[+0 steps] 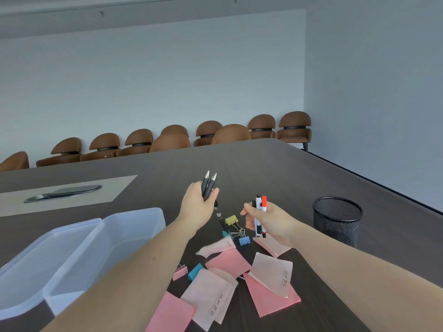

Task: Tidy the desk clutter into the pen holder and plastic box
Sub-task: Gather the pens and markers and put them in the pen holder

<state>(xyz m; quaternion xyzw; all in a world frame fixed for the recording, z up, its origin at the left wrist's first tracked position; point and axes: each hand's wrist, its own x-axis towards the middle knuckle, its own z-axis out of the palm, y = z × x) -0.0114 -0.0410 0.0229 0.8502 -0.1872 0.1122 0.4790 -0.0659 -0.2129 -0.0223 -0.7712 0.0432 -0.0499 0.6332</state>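
My left hand (196, 207) is raised above the dark table and grips two black pens (208, 185), silver tips up. To its right, my right hand (271, 221) holds markers (260, 215) upright, one with a red cap, the others with black caps. Below and between the hands lie binder clips: a yellow clip (231, 220), a blue clip (244, 240), a teal clip (195, 271). Pink sticky notes (271, 298) are scattered in front of me. The black mesh pen holder (337, 219) stands to the right. The clear plastic box (134, 236) sits at the left, open, its lid (43, 257) beside it.
A dark flat cover plate (63, 192) lies on a grey inset panel at the far left of the table. Brown chairs (215, 133) line the far table edge and wall. The table's right edge (383, 185) runs diagonally behind the pen holder.
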